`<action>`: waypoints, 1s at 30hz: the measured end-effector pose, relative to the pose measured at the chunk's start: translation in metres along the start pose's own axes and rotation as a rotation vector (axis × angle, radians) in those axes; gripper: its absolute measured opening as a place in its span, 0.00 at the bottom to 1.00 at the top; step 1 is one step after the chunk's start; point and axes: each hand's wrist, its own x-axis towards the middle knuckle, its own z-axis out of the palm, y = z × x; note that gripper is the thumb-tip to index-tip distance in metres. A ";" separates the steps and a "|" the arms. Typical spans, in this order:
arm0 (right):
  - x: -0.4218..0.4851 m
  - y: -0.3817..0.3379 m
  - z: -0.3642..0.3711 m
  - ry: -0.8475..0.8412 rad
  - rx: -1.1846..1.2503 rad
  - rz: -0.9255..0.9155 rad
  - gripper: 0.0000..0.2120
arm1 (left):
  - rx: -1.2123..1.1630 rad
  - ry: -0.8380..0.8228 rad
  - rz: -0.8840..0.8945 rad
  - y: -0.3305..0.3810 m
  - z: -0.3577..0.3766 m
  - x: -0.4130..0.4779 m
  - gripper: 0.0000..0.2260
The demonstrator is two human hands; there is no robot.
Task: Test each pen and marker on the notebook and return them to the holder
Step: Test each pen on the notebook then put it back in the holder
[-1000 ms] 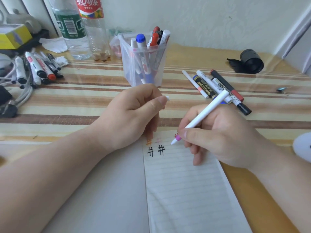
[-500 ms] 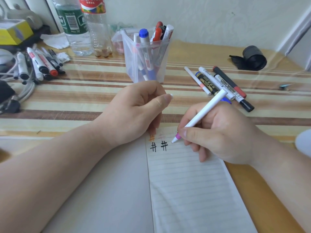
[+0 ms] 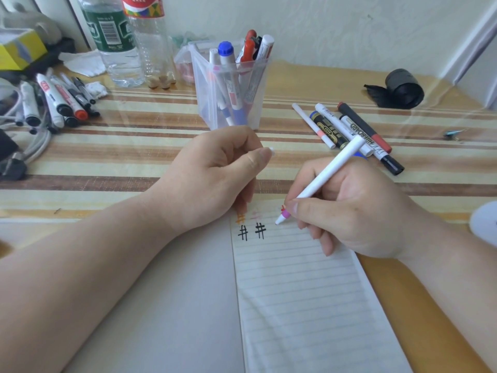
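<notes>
Since a second ago our right hand (image 3: pixel 357 208) has barely shifted, the white pen (image 3: pixel 320 181) still pinched between thumb and fingers, its pink-collared tip just right of the two black marks on the notebook (image 3: pixel 304 292). Our left hand (image 3: pixel 215 173) stays curled shut on what we judge is its cap, pinning the page's top edge. We should press lightly, draw a short mark, then recap and return it to the holder (image 3: pixel 228 90) behind.
</notes>
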 end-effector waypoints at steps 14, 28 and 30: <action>0.002 -0.006 0.003 -0.023 -0.134 0.021 0.08 | 0.007 0.005 0.006 0.000 0.000 0.000 0.12; -0.002 0.001 0.001 -0.022 -0.023 0.006 0.08 | 0.008 0.009 0.014 0.000 0.000 0.000 0.12; -0.002 -0.001 0.002 -0.024 -0.048 0.005 0.08 | 0.011 0.011 0.017 -0.001 0.001 0.001 0.12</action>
